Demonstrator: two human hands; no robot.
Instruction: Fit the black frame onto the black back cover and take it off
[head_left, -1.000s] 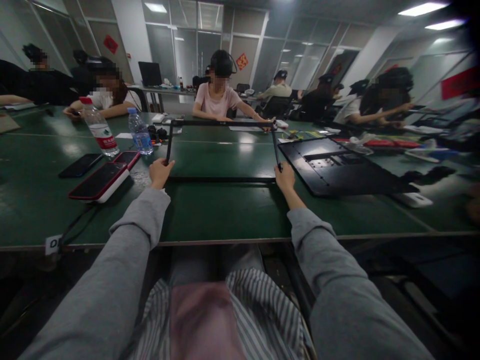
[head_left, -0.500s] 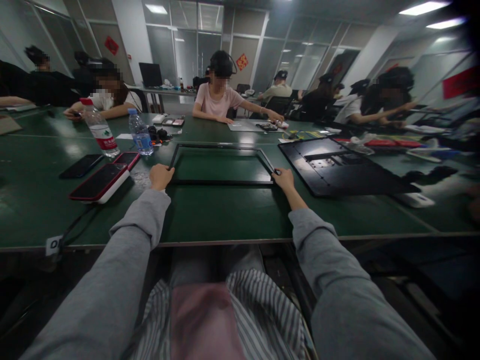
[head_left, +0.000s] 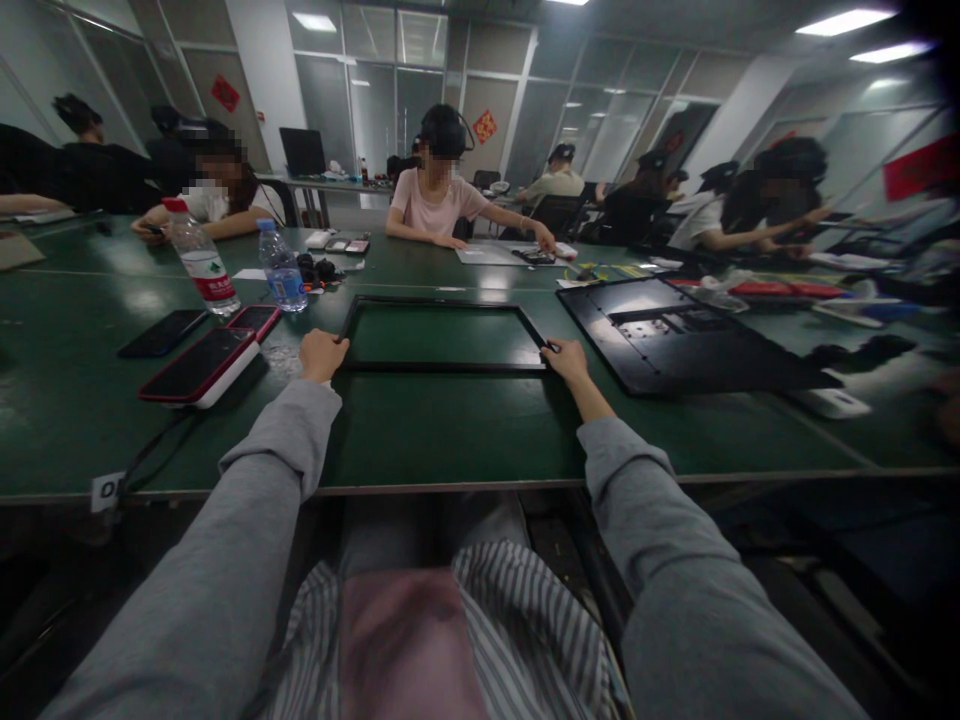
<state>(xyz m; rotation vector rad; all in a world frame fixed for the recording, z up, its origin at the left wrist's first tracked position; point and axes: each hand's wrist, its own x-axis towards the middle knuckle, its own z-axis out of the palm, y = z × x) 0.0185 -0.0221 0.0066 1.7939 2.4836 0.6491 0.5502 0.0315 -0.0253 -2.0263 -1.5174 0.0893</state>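
A thin black rectangular frame (head_left: 442, 366) lies flat on the green table (head_left: 450, 430) in front of me. My left hand (head_left: 321, 355) is closed on its near left corner. My right hand (head_left: 568, 359) grips its near right corner, fingers curled around the bar. Both arms wear grey sleeves.
A black back panel (head_left: 675, 340) lies right of the frame. To the left lie phones (head_left: 196, 364) in red cases, a dark phone (head_left: 160, 331) and two water bottles (head_left: 201, 258). Several people sit around the table; one in a pink shirt (head_left: 435, 205) faces me.
The frame was tilted up on its near edge a second ago; it has been lowered and now lies flat on the table, my hands still on its near corners.
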